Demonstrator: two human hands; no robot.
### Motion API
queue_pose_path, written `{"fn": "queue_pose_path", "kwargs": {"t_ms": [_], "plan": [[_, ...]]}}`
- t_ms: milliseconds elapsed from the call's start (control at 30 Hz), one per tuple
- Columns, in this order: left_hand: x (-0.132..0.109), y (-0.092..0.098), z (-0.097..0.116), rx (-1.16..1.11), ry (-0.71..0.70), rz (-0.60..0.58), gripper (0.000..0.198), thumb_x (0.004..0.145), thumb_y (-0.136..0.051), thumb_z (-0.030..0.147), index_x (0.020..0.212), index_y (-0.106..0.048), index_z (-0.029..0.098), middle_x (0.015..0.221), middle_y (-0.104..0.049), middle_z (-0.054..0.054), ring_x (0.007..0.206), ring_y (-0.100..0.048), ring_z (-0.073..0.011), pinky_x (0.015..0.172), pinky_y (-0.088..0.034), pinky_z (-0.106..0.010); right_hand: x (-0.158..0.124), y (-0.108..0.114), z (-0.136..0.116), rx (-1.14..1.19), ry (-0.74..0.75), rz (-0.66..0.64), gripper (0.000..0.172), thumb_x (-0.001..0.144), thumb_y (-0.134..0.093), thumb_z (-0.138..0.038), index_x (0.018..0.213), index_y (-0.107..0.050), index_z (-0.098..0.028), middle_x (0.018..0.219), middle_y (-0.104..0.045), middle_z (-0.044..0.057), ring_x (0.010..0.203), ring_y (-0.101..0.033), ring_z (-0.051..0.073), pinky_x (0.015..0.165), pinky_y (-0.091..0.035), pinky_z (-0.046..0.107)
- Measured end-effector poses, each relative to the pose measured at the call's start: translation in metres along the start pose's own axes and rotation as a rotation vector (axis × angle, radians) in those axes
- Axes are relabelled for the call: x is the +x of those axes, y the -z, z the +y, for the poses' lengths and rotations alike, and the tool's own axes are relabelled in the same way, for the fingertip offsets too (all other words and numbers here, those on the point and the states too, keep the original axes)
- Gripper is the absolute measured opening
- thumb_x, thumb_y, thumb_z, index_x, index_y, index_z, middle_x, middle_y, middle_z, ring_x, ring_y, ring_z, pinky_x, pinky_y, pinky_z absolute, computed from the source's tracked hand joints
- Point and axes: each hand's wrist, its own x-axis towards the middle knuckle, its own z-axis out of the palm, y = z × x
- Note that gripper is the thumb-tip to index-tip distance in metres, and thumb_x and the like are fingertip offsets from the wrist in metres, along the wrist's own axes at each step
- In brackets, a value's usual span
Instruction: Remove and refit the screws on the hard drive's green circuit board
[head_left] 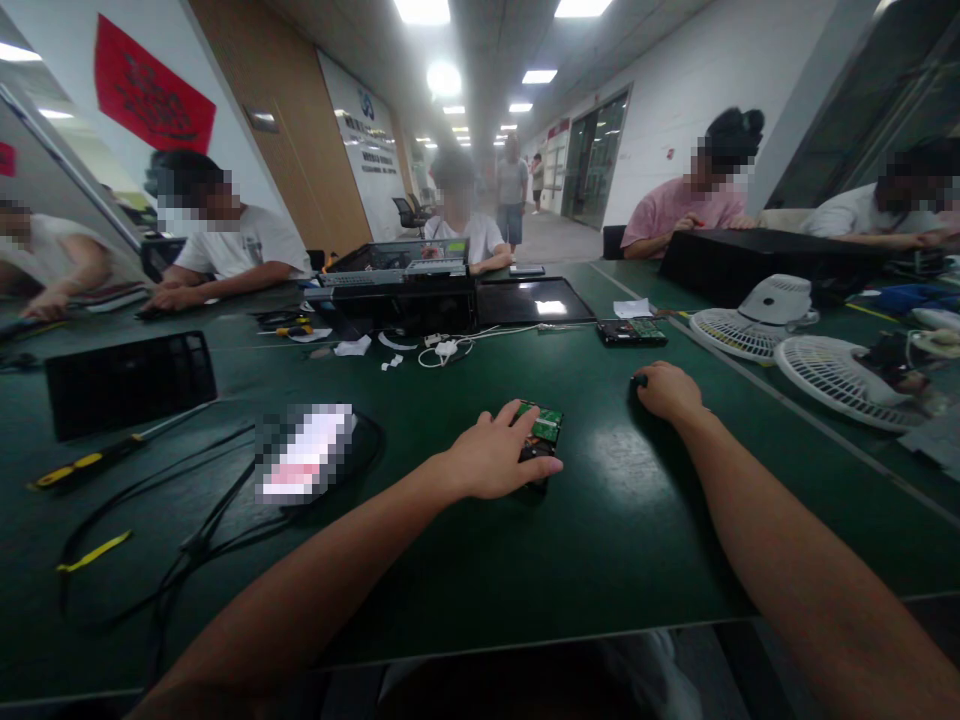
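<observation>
My left hand (495, 455) rests on a small hard drive (543, 430) with its green circuit board facing up, fingers curled over its near left side. My right hand (667, 390) lies on the green table (600, 540) to the right, fingers closed around a small dark object (639, 380) whose tip shows at the thumb; I cannot make out what it is. The two hands are about a hand's width apart.
A yellow-handled screwdriver (112, 450) and black cables (187, 520) lie left. An open computer case (405, 285), a black panel (532, 300), another drive (631, 332) and white fan parts (780, 320) sit farther back. Several people sit around the table.
</observation>
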Motion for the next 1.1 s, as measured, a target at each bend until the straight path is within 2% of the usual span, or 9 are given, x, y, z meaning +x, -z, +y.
{"fn": "queue_pose_path", "kwargs": {"t_ms": [133,267,367,467,533,667,733,900,1100], "plan": [[-0.003,-0.001,-0.004,-0.076,-0.034,0.008,0.103,0.091,-0.039,0.089,0.170,-0.016,0.028,0.173,-0.022,-0.016,0.142,-0.050,-0.0445,0.111,-0.044,-0.051,-0.003,0.002,0.000,0.009,0.035,-0.011,0.040,0.094,-0.057,-0.028,0.128,-0.076,-0.026,0.136,-0.067,0.012,0.119,-0.065,0.029,0.100,-0.050,0.037],[0.008,-0.001,-0.019,-0.132,0.010,0.070,0.100,0.093,-0.041,0.086,0.170,-0.016,0.026,0.168,-0.032,-0.018,0.133,-0.059,-0.0388,0.107,-0.047,-0.045,-0.004,0.003,-0.005,0.015,0.025,0.005,0.043,0.099,-0.053,-0.039,0.134,-0.072,-0.025,0.135,-0.067,0.013,0.117,-0.065,0.028,0.096,-0.051,0.036],[0.024,-0.003,-0.037,-0.209,0.002,0.135,0.079,0.103,-0.039,0.072,0.168,-0.024,0.030,0.158,-0.046,-0.012,0.135,-0.058,-0.0315,0.113,-0.045,-0.040,-0.003,0.001,-0.009,0.012,0.000,0.023,0.043,0.102,-0.049,-0.045,0.130,-0.074,-0.024,0.132,-0.068,0.015,0.113,-0.067,0.029,0.092,-0.052,0.037],[0.038,-0.010,-0.052,-0.291,-0.089,0.204,0.067,0.107,-0.040,0.058,0.165,-0.033,0.026,0.155,-0.049,-0.011,0.142,-0.051,-0.0265,0.120,-0.039,-0.037,-0.002,-0.001,-0.009,0.004,-0.028,0.034,0.039,0.102,-0.050,-0.041,0.125,-0.076,-0.023,0.127,-0.070,0.016,0.111,-0.067,0.030,0.090,-0.052,0.038],[0.044,-0.015,-0.058,-0.351,-0.114,0.256,0.060,0.109,-0.040,0.052,0.162,-0.039,0.025,0.159,-0.048,-0.010,0.147,-0.047,-0.0264,0.122,-0.037,-0.039,-0.001,-0.002,-0.008,0.002,-0.037,0.029,0.036,0.101,-0.052,-0.039,0.122,-0.076,-0.022,0.126,-0.071,0.016,0.110,-0.068,0.030,0.089,-0.052,0.039],[0.052,-0.021,-0.062,-0.490,-0.044,0.224,0.055,0.108,-0.043,0.051,0.157,-0.047,0.026,0.156,-0.055,-0.009,0.136,-0.057,-0.0297,0.112,-0.049,-0.046,-0.001,-0.001,-0.006,0.006,-0.045,0.010,0.034,0.101,-0.054,-0.038,0.119,-0.076,-0.021,0.126,-0.070,0.017,0.109,-0.069,0.031,0.087,-0.053,0.039],[0.054,-0.022,-0.063,-0.500,-0.031,0.209,0.052,0.107,-0.047,0.050,0.153,-0.053,0.026,0.153,-0.058,-0.009,0.133,-0.060,-0.0288,0.110,-0.050,-0.044,-0.002,0.000,-0.007,0.009,-0.043,0.002,0.033,0.101,-0.054,-0.038,0.118,-0.076,-0.020,0.126,-0.070,0.018,0.109,-0.069,0.031,0.087,-0.053,0.040],[0.057,-0.023,-0.066,-0.443,-0.074,0.255,0.045,0.105,-0.050,0.045,0.142,-0.062,0.024,0.145,-0.063,-0.008,0.131,-0.060,-0.0252,0.112,-0.048,-0.040,-0.008,0.006,-0.016,0.031,0.002,-0.005,0.031,0.100,-0.056,-0.036,0.116,-0.076,-0.019,0.125,-0.070,0.019,0.110,-0.069,0.032,0.089,-0.053,0.041],[0.050,-0.022,-0.067,-0.368,-0.030,0.256,0.047,0.104,-0.050,0.052,0.139,-0.065,0.025,0.135,-0.066,-0.008,0.123,-0.063,-0.0267,0.107,-0.050,-0.041,-0.026,0.027,-0.051,0.151,0.193,-0.015,0.026,0.101,-0.057,-0.037,0.112,-0.077,-0.024,0.117,-0.077,0.007,0.107,-0.070,0.023,0.093,-0.050,0.031]]}}
